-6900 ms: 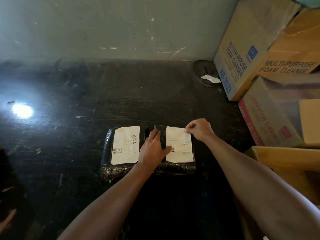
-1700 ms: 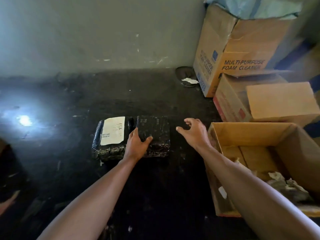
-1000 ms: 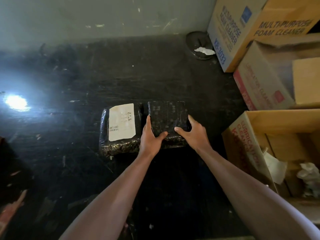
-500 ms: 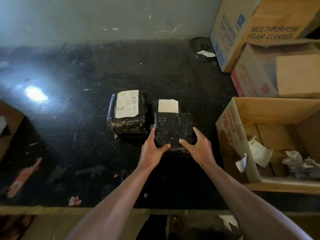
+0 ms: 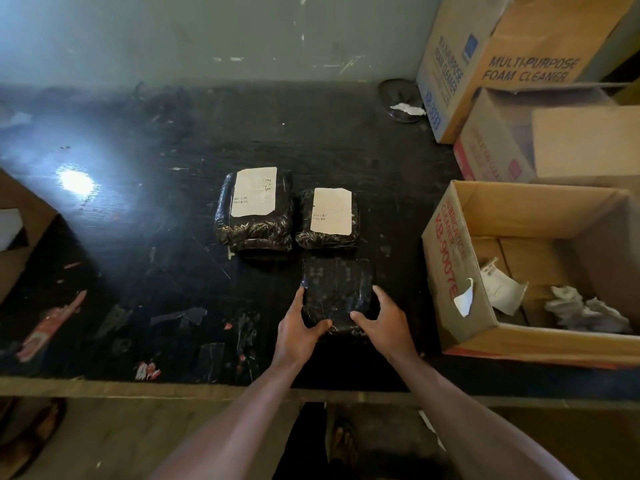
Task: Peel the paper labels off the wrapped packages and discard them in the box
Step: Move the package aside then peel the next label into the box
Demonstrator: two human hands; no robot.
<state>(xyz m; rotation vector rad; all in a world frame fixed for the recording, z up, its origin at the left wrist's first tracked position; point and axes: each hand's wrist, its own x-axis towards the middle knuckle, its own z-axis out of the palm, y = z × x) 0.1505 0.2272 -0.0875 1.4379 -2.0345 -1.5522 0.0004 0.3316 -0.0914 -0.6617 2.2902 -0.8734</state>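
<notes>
Three black wrapped packages lie on the dark table [image 5: 145, 202]. The nearest package [image 5: 337, 289] has no label; my left hand [image 5: 298, 332] grips its near left corner and my right hand [image 5: 386, 322] grips its near right corner. Behind it sit two more packages. The left one [image 5: 254, 233] carries a white paper label [image 5: 254, 191]. The right one [image 5: 327, 239] carries a smaller white label [image 5: 331, 210]. An open cardboard box [image 5: 450, 271] at the right holds peeled labels [image 5: 502, 287] and crumpled paper [image 5: 585, 310].
Stacked cartons marked foam cleaner [image 5: 485, 64] stand at the back right, with another open carton [image 5: 502, 143] below them. A dark round dish [image 5: 398, 98] with a paper scrap sits by the wall. A cardboard flap [image 5: 20, 230] juts in at left. The table's front edge [image 5: 173, 388] runs below my hands.
Both hands have pulled the bare package toward the table's front edge, uncovering the labelled package that lay beneath it. Earlier my right hand peeled that label and returned from the box.
</notes>
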